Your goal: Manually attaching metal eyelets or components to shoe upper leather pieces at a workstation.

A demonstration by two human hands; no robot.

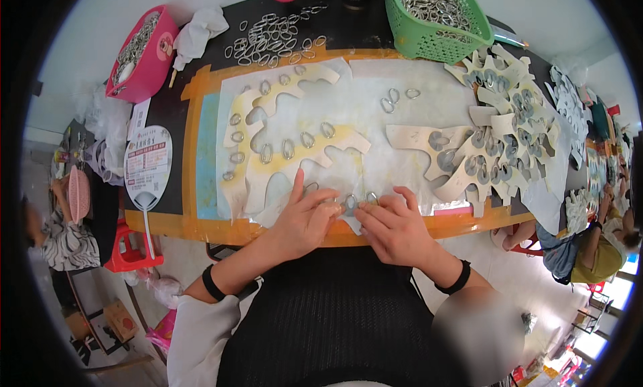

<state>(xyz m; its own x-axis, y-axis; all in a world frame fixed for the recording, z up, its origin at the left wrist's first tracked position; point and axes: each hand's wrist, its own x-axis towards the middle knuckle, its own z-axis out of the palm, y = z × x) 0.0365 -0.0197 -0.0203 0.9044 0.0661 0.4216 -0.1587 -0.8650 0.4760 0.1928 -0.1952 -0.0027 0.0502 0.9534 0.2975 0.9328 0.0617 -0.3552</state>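
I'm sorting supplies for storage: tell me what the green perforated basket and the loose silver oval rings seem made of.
Green perforated basket: probably moulded plastic, semi-gloss, judging by its even colour and regular holes.
Loose silver oval rings: likely polished metal, from their bright glints; plated plastic remains possible.

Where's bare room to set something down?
White sheet: bare between the yellowed cutouts and the three loose metal rings. Black tabletop: bare strip between ring heap and green plastic basket. Crowded: right side, under the cutout pile; front edge, around left hand and right hand.
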